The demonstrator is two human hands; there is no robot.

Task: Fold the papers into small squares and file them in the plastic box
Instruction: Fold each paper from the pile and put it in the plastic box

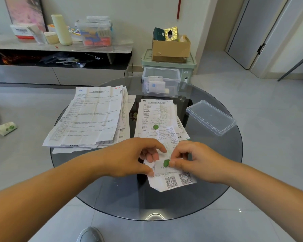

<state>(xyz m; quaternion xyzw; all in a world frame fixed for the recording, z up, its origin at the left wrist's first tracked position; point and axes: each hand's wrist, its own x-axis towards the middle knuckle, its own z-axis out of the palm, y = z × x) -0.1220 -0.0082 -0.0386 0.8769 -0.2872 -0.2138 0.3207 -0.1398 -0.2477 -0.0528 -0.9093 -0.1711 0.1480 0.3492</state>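
Note:
Both hands work on one printed paper [171, 180] with QR codes and a green leaf mark, held over the near part of the round glass table [217, 172]. My left hand [129, 158] pinches its left edge. My right hand [196, 159] pinches a folded flap by the leaf mark. Flat papers lie behind: a large stack [89, 117] at the left and a smaller pile [157, 116] in the middle. The clear plastic box [161, 81] stands open at the table's far edge with a few folded papers inside. Its lid [211, 117] lies at the right.
A crumpled green-printed paper [6, 128] lies on the floor at the left. Behind the table stand a green crate [191, 65] with a cardboard box [171, 48] on it and a low cabinet [59, 48] with clutter. My shoe [90, 234] shows below the table.

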